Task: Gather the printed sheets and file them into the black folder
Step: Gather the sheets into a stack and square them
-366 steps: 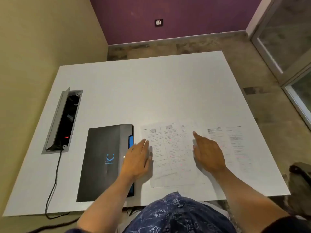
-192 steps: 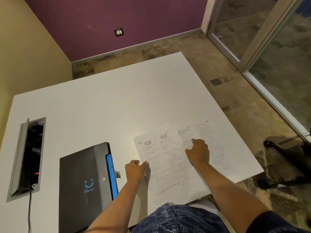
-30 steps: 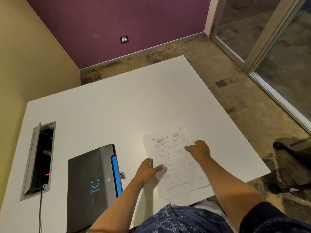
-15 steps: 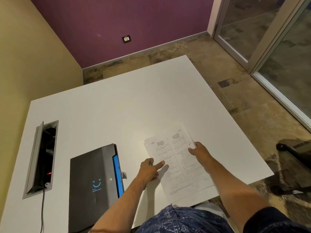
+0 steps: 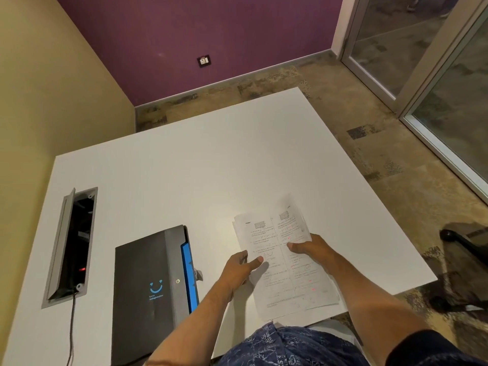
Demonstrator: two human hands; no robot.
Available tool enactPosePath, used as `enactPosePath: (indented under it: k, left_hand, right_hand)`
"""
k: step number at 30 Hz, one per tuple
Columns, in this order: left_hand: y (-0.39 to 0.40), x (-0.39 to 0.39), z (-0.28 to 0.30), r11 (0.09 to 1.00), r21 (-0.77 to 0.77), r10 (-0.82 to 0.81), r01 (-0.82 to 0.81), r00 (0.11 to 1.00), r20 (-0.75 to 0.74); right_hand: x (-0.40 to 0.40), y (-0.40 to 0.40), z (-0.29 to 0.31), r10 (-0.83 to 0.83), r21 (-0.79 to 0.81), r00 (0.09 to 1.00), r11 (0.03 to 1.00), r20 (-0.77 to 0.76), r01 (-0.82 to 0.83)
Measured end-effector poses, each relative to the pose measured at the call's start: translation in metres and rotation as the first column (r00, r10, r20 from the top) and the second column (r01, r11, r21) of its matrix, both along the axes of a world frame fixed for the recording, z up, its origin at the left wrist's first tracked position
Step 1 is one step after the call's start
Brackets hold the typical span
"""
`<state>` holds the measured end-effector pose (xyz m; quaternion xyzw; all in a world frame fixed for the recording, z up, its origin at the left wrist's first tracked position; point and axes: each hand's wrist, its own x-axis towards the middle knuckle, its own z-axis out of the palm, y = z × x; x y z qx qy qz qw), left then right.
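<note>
The printed sheets [image 5: 280,283] form one stack at the near edge of the white table [image 5: 211,159], their far end lifted and bent. My right hand [image 5: 307,247] grips the stack's right edge, thumb on top. My left hand [image 5: 241,268] holds the left edge, thumb pressed on the top page. The black folder [image 5: 148,289], closed, with a blue smiley logo and a blue strip along its right side, lies on the table to the left of my left hand, apart from the sheets.
An open cable box [image 5: 71,247] with a red light and a black cord [image 5: 71,334] is sunk into the table at the left. A dark chair base [image 5: 464,239] stands on the floor at the right. Glass doors line the right side.
The spread sheets have been drawn together into one stack. In the last second both hands closed on its side edges and its far end has risen off the table.
</note>
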<state>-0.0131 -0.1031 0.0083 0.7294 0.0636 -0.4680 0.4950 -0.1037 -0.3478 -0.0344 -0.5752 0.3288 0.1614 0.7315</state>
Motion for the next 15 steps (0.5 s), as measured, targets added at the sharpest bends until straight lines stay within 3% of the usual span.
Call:
enactPosePath:
  k: [4, 10, 15]
  left_hand:
    - [0.006, -0.002, 0.0, 0.999, -0.027, 0.018, -0.018, 1.0, -0.016]
    - [0.012, 0.008, -0.003, 0.994, -0.089, 0.07, -0.063, 0.995, 0.072]
    - [0.016, 0.03, 0.003, 0.97, -0.139, 0.212, -0.2, 0.975, 0.072]
  right_hand:
    - [0.0, -0.003, -0.003, -0.025, -0.065, 0.999, 0.998, -0.029, 0.023]
    - [0.003, -0.002, 0.005, -0.016, 0.024, 0.998, 1.0, 0.057, 0.015]
    - [0.004, -0.003, 0.013, 0.007, 0.055, 0.991, 0.998, 0.131, -0.014]
